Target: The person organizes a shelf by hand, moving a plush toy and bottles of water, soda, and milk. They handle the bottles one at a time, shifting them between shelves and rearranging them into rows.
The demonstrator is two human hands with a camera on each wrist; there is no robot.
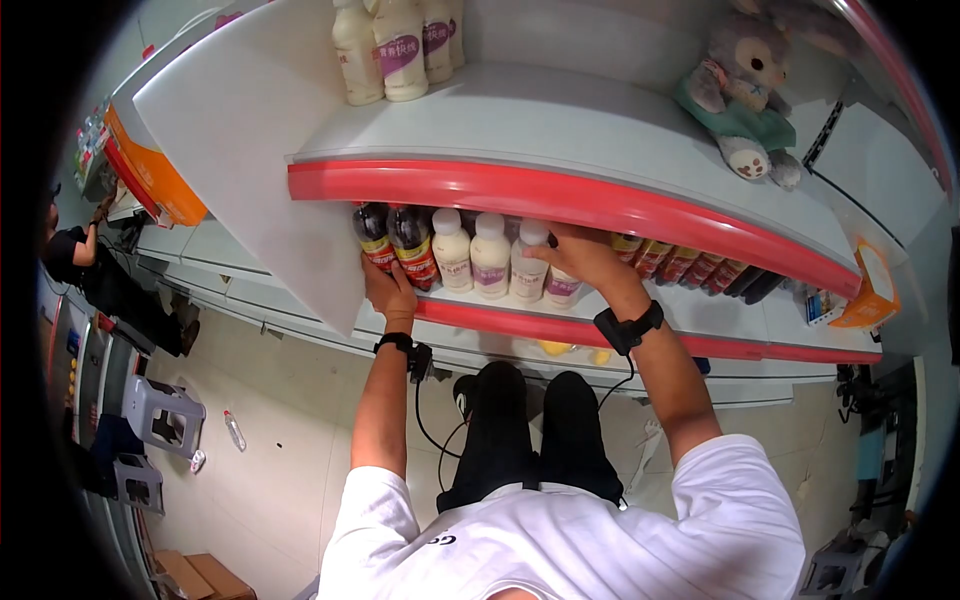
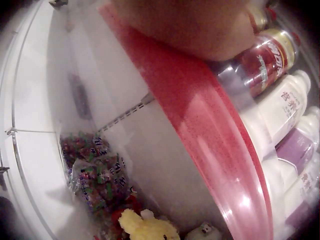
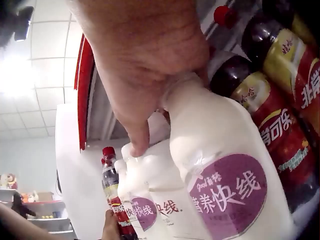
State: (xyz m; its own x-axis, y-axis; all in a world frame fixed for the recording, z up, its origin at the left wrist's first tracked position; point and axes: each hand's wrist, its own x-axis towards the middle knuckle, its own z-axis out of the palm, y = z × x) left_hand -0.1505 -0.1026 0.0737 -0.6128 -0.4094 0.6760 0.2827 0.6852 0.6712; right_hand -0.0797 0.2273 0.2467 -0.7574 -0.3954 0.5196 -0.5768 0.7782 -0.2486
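At the left end of the red-edged shelf, my left hand [image 1: 387,292] holds the lower part of the outermost cola bottle [image 1: 375,238], thumb at its front. A second cola bottle [image 1: 412,245] stands right beside it. Further right, my right hand [image 1: 590,252] reaches under the upper shelf and grips the neck of a white milk drink bottle [image 3: 225,165] with a purple label. Its thumb lies close to the cap of the neighbouring milk drink bottle [image 1: 528,265]. In the left wrist view, the hand's underside covers part of the cola bottles.
More cola bottles [image 1: 680,262] lie along the shelf to the right, up to an orange box [image 1: 870,290]. Overhead, the upper shelf [image 1: 500,110] carries milk drinks [image 1: 400,50] and a plush toy [image 1: 745,90]. A white side panel [image 1: 240,150] bounds the left. Another person [image 1: 90,270] stands far left.
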